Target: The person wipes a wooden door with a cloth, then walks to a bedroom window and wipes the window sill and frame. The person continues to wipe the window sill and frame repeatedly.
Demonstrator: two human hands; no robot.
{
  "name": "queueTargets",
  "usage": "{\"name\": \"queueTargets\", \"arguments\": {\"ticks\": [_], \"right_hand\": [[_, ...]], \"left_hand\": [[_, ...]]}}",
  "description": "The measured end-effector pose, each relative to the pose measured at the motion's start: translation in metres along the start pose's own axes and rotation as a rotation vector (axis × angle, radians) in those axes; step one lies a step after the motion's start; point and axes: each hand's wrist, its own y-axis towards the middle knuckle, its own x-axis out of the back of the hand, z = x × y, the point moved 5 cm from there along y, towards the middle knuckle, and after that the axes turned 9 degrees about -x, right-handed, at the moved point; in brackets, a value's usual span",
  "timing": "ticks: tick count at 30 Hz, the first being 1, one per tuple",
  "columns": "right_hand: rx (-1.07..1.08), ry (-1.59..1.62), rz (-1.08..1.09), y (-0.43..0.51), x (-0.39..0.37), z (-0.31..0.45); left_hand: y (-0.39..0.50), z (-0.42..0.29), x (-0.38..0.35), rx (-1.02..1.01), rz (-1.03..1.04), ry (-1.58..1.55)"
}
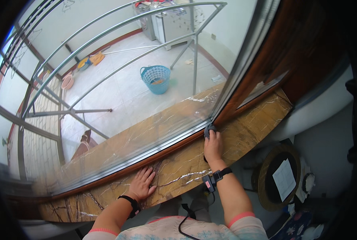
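Note:
My right hand (213, 147) grips a dark grey cloth (209, 130) and presses it into the corner where the window's bottom track meets the wooden side frame (232, 103). Flat on the brown marble sill (181, 168) rests my left hand (143, 183), fingers spread, with nothing in it. The metal window track (154, 150) runs between the wooden trim (115, 172) and the glass. Part of the cloth is hidden by my fingers.
Beyond the glass are a metal drying rack (193, 60), a blue plastic basket (156, 79) and a white cabinet (174, 28). On my right, a round stool or table (264, 183) holds a paper sheet (284, 180). A cable (183, 225) hangs across my front.

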Motion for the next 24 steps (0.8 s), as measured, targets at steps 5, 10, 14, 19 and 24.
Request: {"name": "queueTargets", "arguments": {"ticks": [5, 10, 14, 19, 24], "right_hand": [[0.195, 0.066, 0.071, -0.058, -0.038, 0.048], [0.473, 0.028, 0.140, -0.102, -0.058, 0.093], [0.770, 0.006, 0.274, -0.135, -0.066, 0.140], [0.953, 0.100, 0.277, -0.154, -0.064, 0.174], [0.998, -0.031, 0.385, -0.128, -0.061, 0.133]], "left_hand": [[-0.002, 0.002, -0.003, 0.007, -0.018, -0.015], [-0.006, -0.022, -0.011, -0.047, -0.089, -0.033], [-0.018, -0.076, -0.016, -0.145, -0.171, -0.126], [-0.037, -0.094, -0.007, -0.062, -0.173, -0.142], [-0.039, -0.082, 0.001, -0.026, -0.155, -0.122]]}}
